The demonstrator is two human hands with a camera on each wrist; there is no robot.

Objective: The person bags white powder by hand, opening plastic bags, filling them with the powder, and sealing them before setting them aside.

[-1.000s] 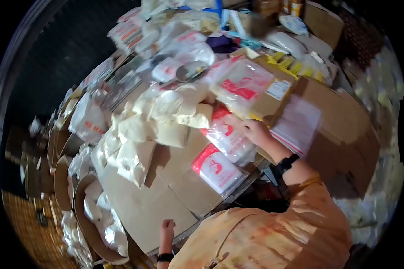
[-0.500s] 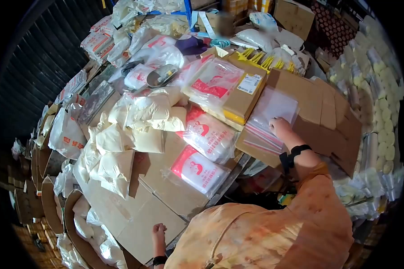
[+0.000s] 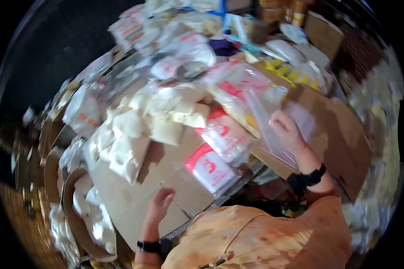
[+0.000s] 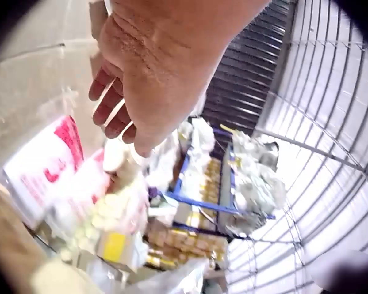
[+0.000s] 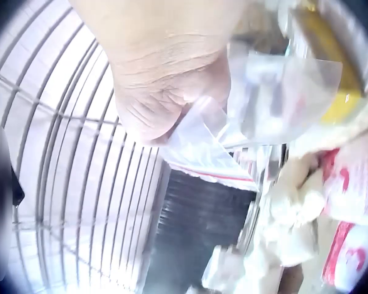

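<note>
My right hand [image 3: 288, 131] pinches a clear zip bag [image 3: 261, 119] and holds it up over the stack of similar bags [image 3: 304, 117]. In the right wrist view the clear bag [image 5: 202, 144] hangs from the curled fingers, its red-lined zip edge showing. My left hand [image 3: 159, 205] holds nothing and hovers over the cardboard-covered table [image 3: 134, 206]. Its fingers are loosely bent and spread in the left wrist view. Nearest it lie a red-and-white printed pack [image 3: 212, 170] and a heap of cream-coloured filled bags [image 3: 129, 150].
A second printed pack [image 3: 226, 136] lies beside the first. Behind it sits a box [image 3: 280, 83] with printed bags on top. Cardboard sheets [image 3: 341, 134] spread to the right. Cartons of white bags [image 3: 96, 215] stand at the left. A metal scoop [image 3: 191, 71] lies farther back.
My right hand moved right from the printed packs to the zip-bag stack and has lifted a clear bag off it. The left hand rose over the table and its fingers loosened.
</note>
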